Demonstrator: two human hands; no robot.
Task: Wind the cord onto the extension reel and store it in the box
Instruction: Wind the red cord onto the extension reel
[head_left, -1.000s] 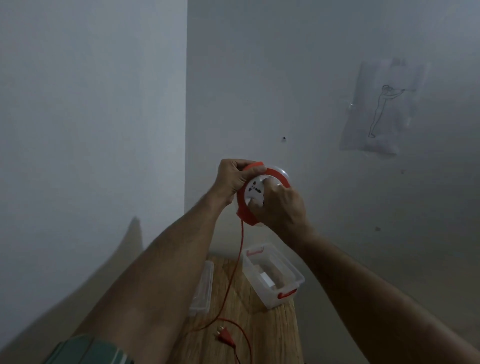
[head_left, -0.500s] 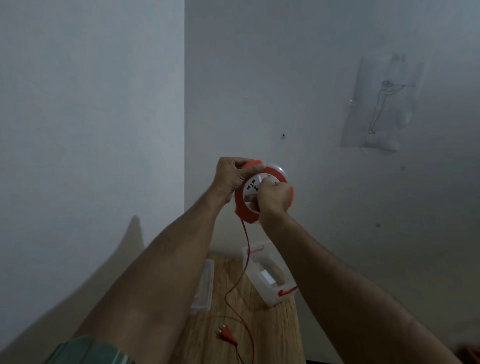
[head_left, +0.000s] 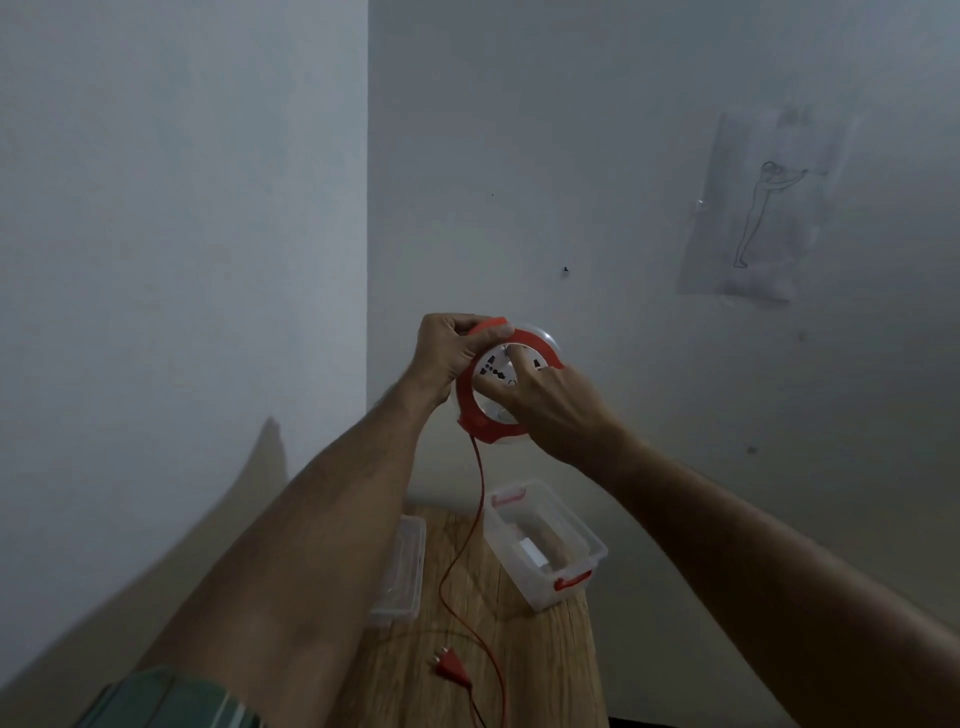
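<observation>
I hold a round extension reel (head_left: 485, 415), red ring with a white socket face, up in front of the wall corner. My left hand (head_left: 447, 351) grips its upper left rim. My right hand (head_left: 545, 405) lies over the white face, fingers curled on the centre part. A thin red cord (head_left: 480, 499) hangs from the reel's lower left down to the wooden table (head_left: 550, 665), loops there, and ends in a red plug (head_left: 449, 664). The clear plastic box (head_left: 582, 535) with red latches stands open on the table's far right.
The box's clear lid (head_left: 402, 571) lies flat at the table's left edge against the wall. Grey walls meet in a corner behind the reel. A sheet of paper with a drawn figure (head_left: 758, 208) is on the right wall.
My right hand has turned round on the reel's face, from the lower right to the middle and back to the right. The cord's loop on the table has shifted and the plug has slid slightly.
</observation>
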